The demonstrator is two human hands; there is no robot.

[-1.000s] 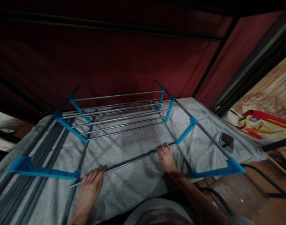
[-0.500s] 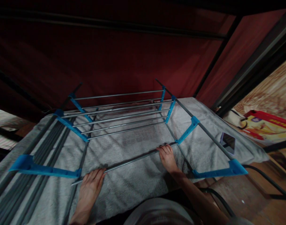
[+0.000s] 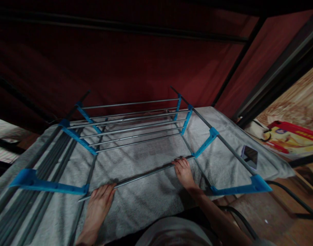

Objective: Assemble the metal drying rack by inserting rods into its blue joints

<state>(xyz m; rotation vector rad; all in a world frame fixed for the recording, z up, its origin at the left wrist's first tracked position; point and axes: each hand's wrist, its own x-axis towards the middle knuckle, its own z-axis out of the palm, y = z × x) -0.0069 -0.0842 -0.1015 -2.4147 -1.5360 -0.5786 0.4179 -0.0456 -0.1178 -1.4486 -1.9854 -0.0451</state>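
Observation:
A metal drying rack with grey rods and blue plastic brackets [image 3: 205, 142] lies over a grey towel [image 3: 146, 198]. A loose grey rod [image 3: 143, 176] runs slantwise across the near part of the rack. My left hand [image 3: 100, 201] grips its near left end, beside the blue bracket [image 3: 46, 185] at the left. My right hand [image 3: 183, 172] holds the rod near its right end, where it meets the blue bracket on the right rail.
A phone [image 3: 249, 156] lies on the towel at the right. A red and yellow package [image 3: 292, 138] sits on the wooden floor beyond. A bundle of grey rods [image 3: 28, 201] lies along the left. A dark red cloth wall [image 3: 135, 61] stands behind.
Almost nothing has changed: both hands stay on the loose rod, and the view has shifted only slightly.

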